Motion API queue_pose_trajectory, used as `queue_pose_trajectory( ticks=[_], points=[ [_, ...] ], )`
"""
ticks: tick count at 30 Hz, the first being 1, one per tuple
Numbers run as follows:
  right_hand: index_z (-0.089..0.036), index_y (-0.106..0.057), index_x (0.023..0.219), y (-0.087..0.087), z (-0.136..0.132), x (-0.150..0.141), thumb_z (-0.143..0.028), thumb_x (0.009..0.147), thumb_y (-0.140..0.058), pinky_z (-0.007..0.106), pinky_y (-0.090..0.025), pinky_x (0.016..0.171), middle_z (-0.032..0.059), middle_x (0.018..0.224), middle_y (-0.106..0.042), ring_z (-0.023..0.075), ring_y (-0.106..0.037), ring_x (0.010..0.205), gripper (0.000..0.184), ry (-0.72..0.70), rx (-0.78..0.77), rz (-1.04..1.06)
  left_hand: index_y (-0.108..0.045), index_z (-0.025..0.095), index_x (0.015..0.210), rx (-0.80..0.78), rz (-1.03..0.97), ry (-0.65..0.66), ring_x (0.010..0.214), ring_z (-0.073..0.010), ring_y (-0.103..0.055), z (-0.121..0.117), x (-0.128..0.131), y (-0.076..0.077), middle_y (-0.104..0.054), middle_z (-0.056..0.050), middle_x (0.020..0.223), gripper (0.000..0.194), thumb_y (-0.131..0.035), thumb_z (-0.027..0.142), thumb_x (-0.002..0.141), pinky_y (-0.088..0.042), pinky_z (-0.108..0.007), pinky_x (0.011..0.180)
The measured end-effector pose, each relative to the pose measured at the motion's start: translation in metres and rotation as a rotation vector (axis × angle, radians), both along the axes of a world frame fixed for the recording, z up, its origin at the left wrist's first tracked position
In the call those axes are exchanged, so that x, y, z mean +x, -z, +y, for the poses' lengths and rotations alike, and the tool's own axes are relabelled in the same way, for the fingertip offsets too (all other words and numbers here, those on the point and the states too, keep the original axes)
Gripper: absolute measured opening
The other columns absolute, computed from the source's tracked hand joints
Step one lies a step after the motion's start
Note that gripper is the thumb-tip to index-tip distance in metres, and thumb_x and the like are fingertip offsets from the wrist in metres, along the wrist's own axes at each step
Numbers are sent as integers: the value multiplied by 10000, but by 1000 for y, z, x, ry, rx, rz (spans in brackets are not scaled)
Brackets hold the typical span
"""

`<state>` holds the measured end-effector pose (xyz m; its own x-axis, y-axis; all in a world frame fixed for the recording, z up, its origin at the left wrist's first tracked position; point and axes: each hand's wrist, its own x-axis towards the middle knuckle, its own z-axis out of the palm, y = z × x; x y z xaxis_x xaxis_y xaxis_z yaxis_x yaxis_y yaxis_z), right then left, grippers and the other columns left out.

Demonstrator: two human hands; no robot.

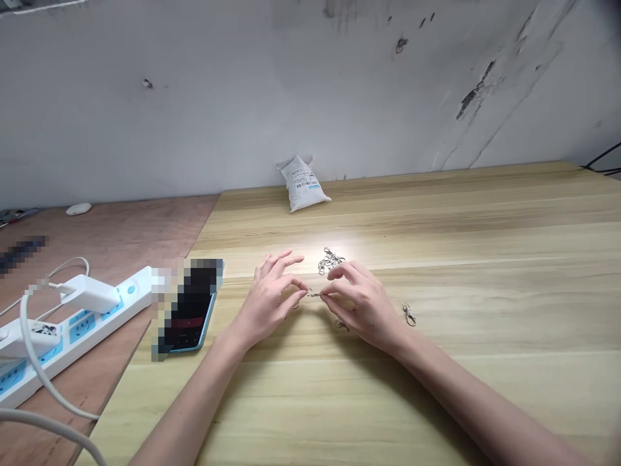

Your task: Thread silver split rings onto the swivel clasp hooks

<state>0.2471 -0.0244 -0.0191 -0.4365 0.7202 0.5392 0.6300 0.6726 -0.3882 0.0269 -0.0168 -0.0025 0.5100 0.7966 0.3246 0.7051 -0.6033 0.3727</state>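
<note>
L hand (266,304) and R hand (361,305) are together above the desk (436,259), thumbs & index fingers pinching a small metal clasp (314,293) btwn them; it's too small to make out its exact shape. The other L-hand fingers are lifted & spread, pointing fwd, while the R-hand fingers curl in over the pinch. Just past the hands is a tangled pile of silver swivel clasps (330,261), close to the R-hand knuckles. One loose clasp (409,314) lies to the right of R hand, apart from the pile, and another (341,323) sits just below R hand, in its shadow. A tiny metal bit (295,305) shows under the L-hand fingers. The desk is pale wood w/ streaky grain, its far edge against a scuffed white wall (310,84), and a white printed bag (303,184) stands near that edge. Left of the hands, a phone (189,310) in a blue case lies partly pixelated. Beside it, on a reddish plywood desk (97,239), are a white power strip (77,336) w/ blue sockets, a white charger (90,292) plugged in, & a white cable (33,362).
</note>
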Motion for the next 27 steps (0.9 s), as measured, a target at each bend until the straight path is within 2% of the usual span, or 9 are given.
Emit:
queue_pose_trajectory(
  ticks=[4,9,24,27],
  points=[
    [-240,-715,827,0,0,0,-247,914,-587,385,-437,850,87,1155,-628,237,-553,1057,154,16,61,-22,-673,225,848,-65,-50,10,1415,-279,-294,0,-1,0,-507,-57,1409,107,-587,243,909,-222,-610,1143],
    [-250,-733,827,-3,-1,0,-266,919,-588,415,-418,917,93,1216,-615,257,-507,1186,172,33,89,-6,-676,221,830,-122,-63,31,1426,-279,-278,0,-2,2,-483,-51,1442,125,-581,243,908,-259,-599,1135],
    [-243,-717,796,0,-1,0,-251,905,-599,414,-406,920,80,1162,-636,245,-532,1152,161,56,115,-16,-650,212,844,-153,-24,58,1429,-271,-272,-1,-2,0,-457,-57,1464,133,-551,253,923,-260,-592,1140],
    [-232,-710,802,1,0,0,-226,889,-603,458,-382,985,84,1211,-629,260,-506,1213,139,110,127,-32,-642,210,858,-115,3,56,1429,-281,-271,-1,-1,1,-446,-64,1471,134,-535,246,930,-229,-616,1143]
  ],
)
